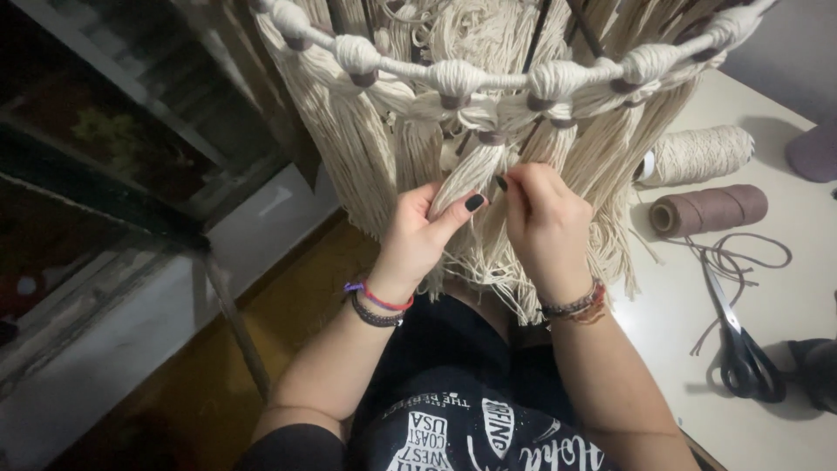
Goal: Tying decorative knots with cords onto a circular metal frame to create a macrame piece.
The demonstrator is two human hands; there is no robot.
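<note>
A cream cord ring [488,80] hangs in front of me with several tassels tied along it. My left hand [423,231] grips the lower strands of the middle tassel [475,166], thumb across them. My right hand [540,218] pinches strands of the same tassel just under its brown wrapping, fingers closed on the cords. Long cream fringe [366,148] hangs behind and beside both hands. Both wrists wear bracelets.
To the right is a white table [697,288] with a cream cord spool [697,154], a brown cord spool [708,209], loose brown cord [741,257] and black-handled scissors [741,344]. A shelf with glass [113,131] stands at the left above a wooden floor [279,305].
</note>
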